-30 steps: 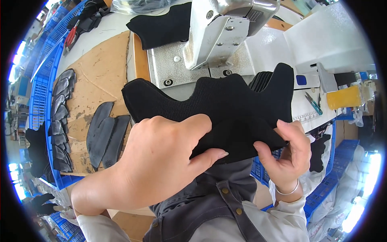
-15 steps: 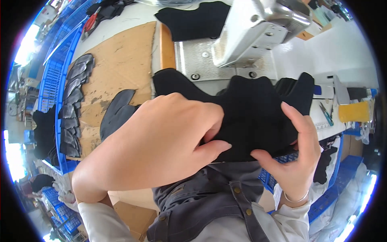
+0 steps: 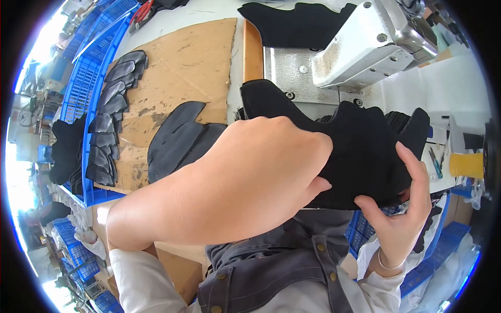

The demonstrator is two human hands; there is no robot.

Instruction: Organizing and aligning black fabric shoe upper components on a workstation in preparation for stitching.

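Note:
A black fabric piece (image 3: pixel 360 151) with a wavy far edge lies in front of me, over a stack of similar black pieces (image 3: pixel 398 121) that shows behind its right side. My left hand (image 3: pixel 276 161) is closed over its left part, knuckles up and thumb pointing right; the curled fingers are mostly hidden, so what they hold cannot be seen. At the lower right, my right hand (image 3: pixel 402 203) grips the piece's edge, thumb on the near side and fingers round the right side. Dark curved pieces (image 3: pixel 180 141) lie left of my left wrist, partly covered by my forearm.
A white sewing machine (image 3: pixel 360 49) and its metal bed stand beyond the fabric, with another black piece (image 3: pixel 297 23) behind. Cardboard (image 3: pixel 172 62) on the left carries a row of overlapping dark pieces (image 3: pixel 112 107). Blue crates (image 3: pixel 83 88) line the left; small snips (image 3: pixel 436 164) lie at right.
The whole view has shifted, so the machine, cardboard, fabric and both hands appear farther right. My left hand's finger-thumb gap is now hidden. My right hand keeps its grip on the fabric.

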